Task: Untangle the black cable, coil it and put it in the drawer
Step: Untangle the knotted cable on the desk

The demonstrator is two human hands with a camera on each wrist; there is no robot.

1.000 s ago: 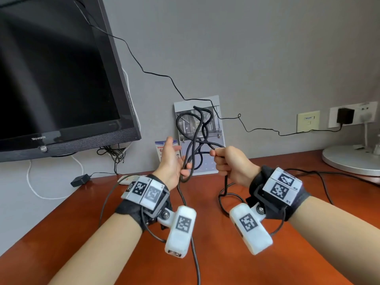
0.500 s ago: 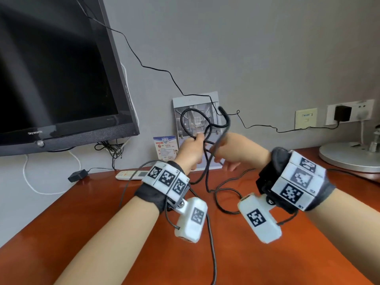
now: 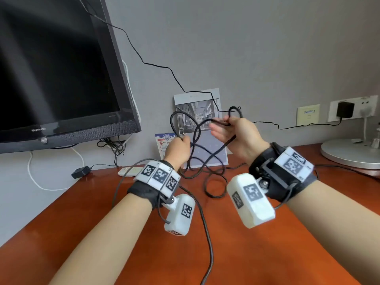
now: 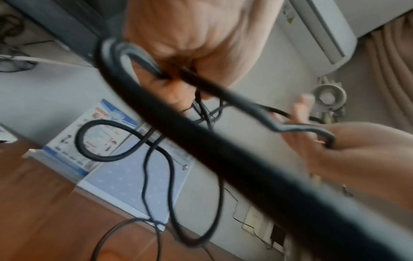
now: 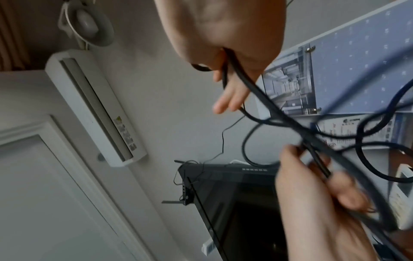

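still tangled, the cable (image 3: 195, 140) hangs between both hands above the surface (image 3: 246, 254): left hand (image 3: 177, 150) pinches one strand, right hand (image 3: 239, 134) another (fingers partly spread). separate loops gently, never yank.

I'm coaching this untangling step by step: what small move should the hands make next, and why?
Probably draw the right hand up and away from the left hand. Both grip the black cable, whose loops still cross between them, while its slack lies on the desk, so widening the gap should open the crossing.
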